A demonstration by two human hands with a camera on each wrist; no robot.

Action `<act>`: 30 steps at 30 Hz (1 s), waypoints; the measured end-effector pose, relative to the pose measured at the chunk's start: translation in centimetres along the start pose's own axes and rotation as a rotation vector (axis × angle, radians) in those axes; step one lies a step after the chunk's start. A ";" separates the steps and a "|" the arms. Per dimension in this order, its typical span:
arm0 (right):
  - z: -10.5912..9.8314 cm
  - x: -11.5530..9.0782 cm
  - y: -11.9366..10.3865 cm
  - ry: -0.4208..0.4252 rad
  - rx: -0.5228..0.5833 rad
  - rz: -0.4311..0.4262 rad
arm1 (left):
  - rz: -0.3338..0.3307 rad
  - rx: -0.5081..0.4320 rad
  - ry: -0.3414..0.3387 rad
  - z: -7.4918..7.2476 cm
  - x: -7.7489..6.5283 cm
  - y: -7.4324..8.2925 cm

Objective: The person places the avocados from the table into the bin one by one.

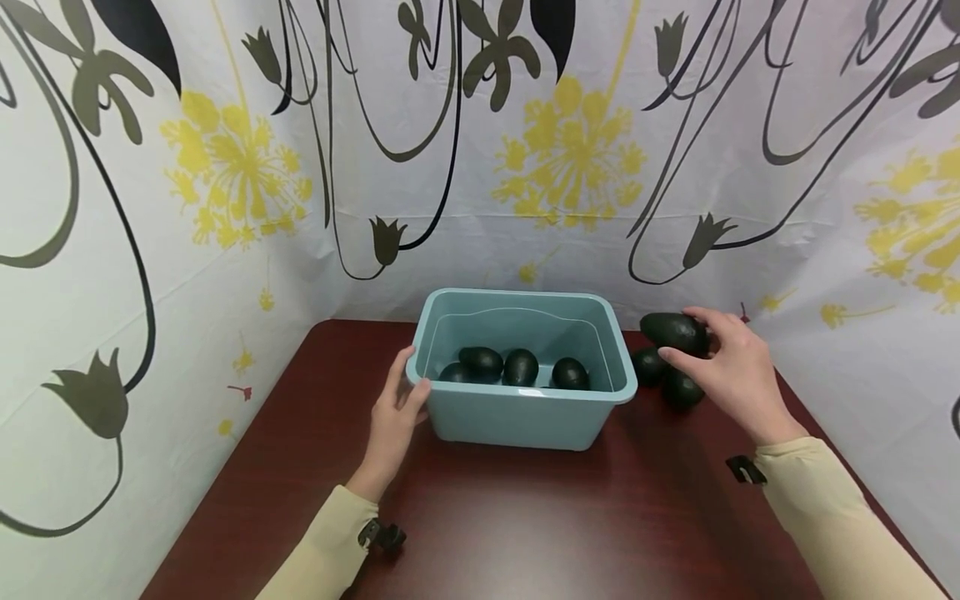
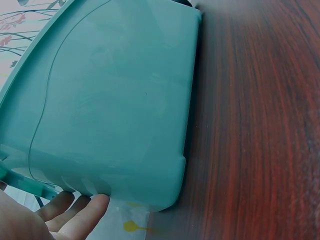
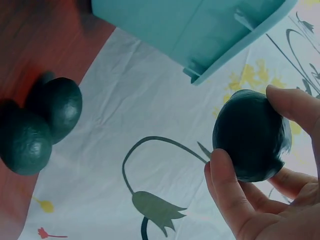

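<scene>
In the head view my right hand (image 1: 738, 375) holds a dark green avocado (image 1: 673, 332) between thumb and fingers, raised over two others at the right of the bin. The right wrist view shows this held avocado (image 3: 252, 135) apart from the pair, an upper avocado (image 3: 62, 107) and a lower avocado (image 3: 25, 142). My left hand (image 1: 393, 417) grips the near left corner of a light blue plastic bin (image 1: 517, 421), thumb at the rim. Its fingers (image 2: 82, 215) touch the bin's end wall in the left wrist view. Inside the bin lie several avocados (image 1: 521, 367).
The bin stands toward the back of a dark red-brown wood table (image 1: 525, 525). A white cloth (image 1: 480, 183) with grey vines and yellow flowers hangs behind the table and along both sides. Small black devices are strapped at both wrists.
</scene>
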State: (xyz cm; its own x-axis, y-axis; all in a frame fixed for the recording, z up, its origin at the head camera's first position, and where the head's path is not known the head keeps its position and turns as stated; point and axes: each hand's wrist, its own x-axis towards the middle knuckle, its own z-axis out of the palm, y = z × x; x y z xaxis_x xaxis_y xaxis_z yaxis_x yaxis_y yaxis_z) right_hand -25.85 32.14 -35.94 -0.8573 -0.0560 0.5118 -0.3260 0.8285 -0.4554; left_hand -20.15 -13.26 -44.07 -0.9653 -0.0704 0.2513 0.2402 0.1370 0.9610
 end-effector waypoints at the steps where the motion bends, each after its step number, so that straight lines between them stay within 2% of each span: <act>1: -0.1 0.0 -0.1 0.001 0.001 -0.003 | 0.000 -0.001 0.000 0.0 0.0 0.0; 19: -0.5 1.0 -2.2 0.065 0.025 -0.091 | 0.009 -0.017 -0.016 0.0 0.1 0.2; 30: -0.5 1.4 -3.3 0.069 0.030 -0.127 | 0.005 -0.017 -0.010 0.0 0.0 0.0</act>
State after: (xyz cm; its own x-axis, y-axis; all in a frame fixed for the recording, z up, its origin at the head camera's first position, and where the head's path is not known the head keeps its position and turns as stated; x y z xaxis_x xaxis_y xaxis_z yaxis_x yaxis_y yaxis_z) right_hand -25.80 29.57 -33.32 -0.7793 -0.1203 0.6151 -0.4431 0.7998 -0.4050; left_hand -20.19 -13.31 -44.11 -0.9650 -0.0596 0.2553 0.2470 0.1207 0.9615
